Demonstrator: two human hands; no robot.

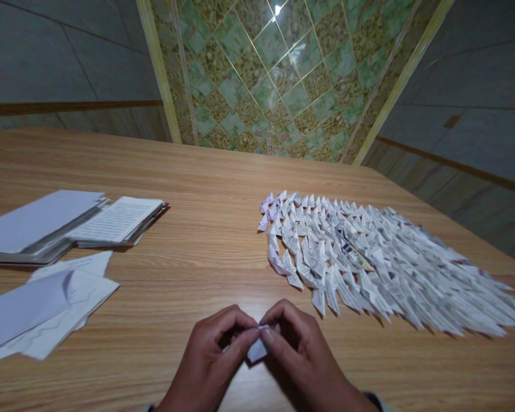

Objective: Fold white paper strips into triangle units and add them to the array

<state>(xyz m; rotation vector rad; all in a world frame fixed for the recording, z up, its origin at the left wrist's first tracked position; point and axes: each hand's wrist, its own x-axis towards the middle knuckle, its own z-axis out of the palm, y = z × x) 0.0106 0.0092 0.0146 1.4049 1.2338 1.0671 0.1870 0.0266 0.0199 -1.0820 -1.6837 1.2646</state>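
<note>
A: Layout?
B: Wood-grain tabletop (210,246); spread of folded paper pieces (369,257), mostly printed, at right.
A: Hands?
B: Left hand (212,352) and right hand (302,349) nearly closed, pinching 1 small paper (256,351) between them, near-left of the spread.
A: Its look?
B: Lavender-white, folded, angular.

Matt paper slip (257,351), matt paper figures (403,269), smooth wood-grain table (206,234), glossy tiles (268,91).

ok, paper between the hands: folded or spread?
Likely folded: the paper pinched between left hand and right hand looks far smaller than the loose sheets. Fold count: cannot tell, partly covered.
</note>
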